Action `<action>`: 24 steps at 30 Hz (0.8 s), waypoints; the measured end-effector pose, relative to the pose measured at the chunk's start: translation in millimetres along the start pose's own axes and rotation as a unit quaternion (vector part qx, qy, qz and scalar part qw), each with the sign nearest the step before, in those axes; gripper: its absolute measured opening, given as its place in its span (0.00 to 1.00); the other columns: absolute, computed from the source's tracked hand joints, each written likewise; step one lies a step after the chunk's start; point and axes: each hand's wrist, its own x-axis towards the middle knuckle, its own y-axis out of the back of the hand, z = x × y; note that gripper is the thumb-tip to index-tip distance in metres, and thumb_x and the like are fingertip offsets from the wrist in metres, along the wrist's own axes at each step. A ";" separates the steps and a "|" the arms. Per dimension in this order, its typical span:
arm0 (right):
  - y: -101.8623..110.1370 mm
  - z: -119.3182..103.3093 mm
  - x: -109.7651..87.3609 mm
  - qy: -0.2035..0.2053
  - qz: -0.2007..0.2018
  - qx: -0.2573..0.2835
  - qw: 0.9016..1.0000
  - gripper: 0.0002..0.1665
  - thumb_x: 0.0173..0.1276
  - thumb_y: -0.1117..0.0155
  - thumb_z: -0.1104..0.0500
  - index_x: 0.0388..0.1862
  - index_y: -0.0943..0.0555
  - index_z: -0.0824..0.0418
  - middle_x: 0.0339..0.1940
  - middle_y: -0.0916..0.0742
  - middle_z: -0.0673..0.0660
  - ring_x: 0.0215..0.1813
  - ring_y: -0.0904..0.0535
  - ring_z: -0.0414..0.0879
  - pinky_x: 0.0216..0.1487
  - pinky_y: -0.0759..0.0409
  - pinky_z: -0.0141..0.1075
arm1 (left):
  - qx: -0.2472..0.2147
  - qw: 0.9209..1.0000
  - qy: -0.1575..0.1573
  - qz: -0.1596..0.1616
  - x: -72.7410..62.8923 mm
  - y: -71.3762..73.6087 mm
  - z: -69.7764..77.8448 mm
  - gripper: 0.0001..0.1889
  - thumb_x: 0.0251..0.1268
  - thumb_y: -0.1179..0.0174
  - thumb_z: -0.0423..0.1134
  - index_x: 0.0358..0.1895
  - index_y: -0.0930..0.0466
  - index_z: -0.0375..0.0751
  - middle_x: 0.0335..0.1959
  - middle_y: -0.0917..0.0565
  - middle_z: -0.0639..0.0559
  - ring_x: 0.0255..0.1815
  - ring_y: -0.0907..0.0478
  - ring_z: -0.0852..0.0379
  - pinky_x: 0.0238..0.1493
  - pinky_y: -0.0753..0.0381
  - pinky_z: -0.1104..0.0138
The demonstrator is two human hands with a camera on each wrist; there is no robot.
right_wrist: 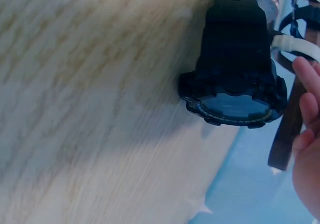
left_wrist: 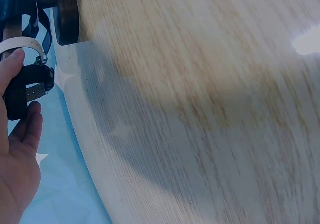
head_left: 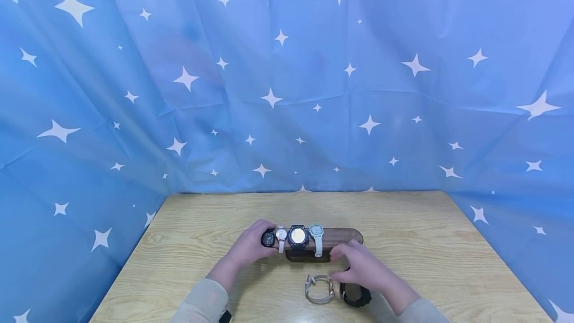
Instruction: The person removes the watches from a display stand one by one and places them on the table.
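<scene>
A dark wooden watch stand (head_left: pixel 340 236) holds several watches along its bar. From its left end run a small black watch (head_left: pixel 268 239), a white-strapped watch (head_left: pixel 281 235), a large black watch (head_left: pixel 298 236) and a pale mint watch (head_left: pixel 316 232). My left hand (head_left: pixel 253 243) grips the bar's left end, thumb on the near side, around the small black watch. Beside the mint watch, my right hand (head_left: pixel 365 268) has loosely bent fingers near the bar, with nothing visibly held. Below it lie a slim light-strapped watch (head_left: pixel 319 301) and a bulky black watch (right_wrist: pixel 235 58) on the table.
The light wooden table (head_left: pixel 202 218) carries the stand near its middle. A blue curtain (head_left: pixel 314 64) with white stars hangs behind the table and along both sides.
</scene>
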 end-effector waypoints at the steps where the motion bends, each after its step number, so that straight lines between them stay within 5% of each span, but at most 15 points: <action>1: 0.5 -0.1 0.6 0.000 0.002 -0.001 1.000 0.24 0.51 0.27 0.48 0.44 0.21 0.58 0.41 0.18 0.46 0.44 0.29 0.43 0.44 0.24 0.42 | 0.001 1.000 0.000 0.000 0.0 0.3 0.2 0.32 0.45 0.27 0.43 0.57 0.27 0.44 0.51 0.24 0.56 0.50 0.25 0.56 0.55 0.26 0.59; 16: 8.7 1.8 11.8 -0.015 0.015 0.032 0.999 0.27 0.52 0.27 0.47 0.47 0.22 0.59 0.40 0.18 0.47 0.46 0.29 0.48 0.42 0.26 0.46 | -0.001 1.000 0.001 -0.001 -0.1 1.6 -0.8 0.31 0.45 0.27 0.44 0.57 0.27 0.45 0.50 0.24 0.58 0.49 0.25 0.57 0.55 0.26 0.60; 24: 7.5 1.3 20.0 -0.020 0.042 0.017 0.999 0.24 0.52 0.27 0.50 0.47 0.22 0.57 0.42 0.21 0.47 0.50 0.29 0.48 0.50 0.26 0.48 | -0.005 1.000 0.000 -0.001 -0.1 0.3 -0.9 0.31 0.45 0.28 0.44 0.57 0.26 0.45 0.49 0.24 0.58 0.49 0.25 0.57 0.55 0.26 0.60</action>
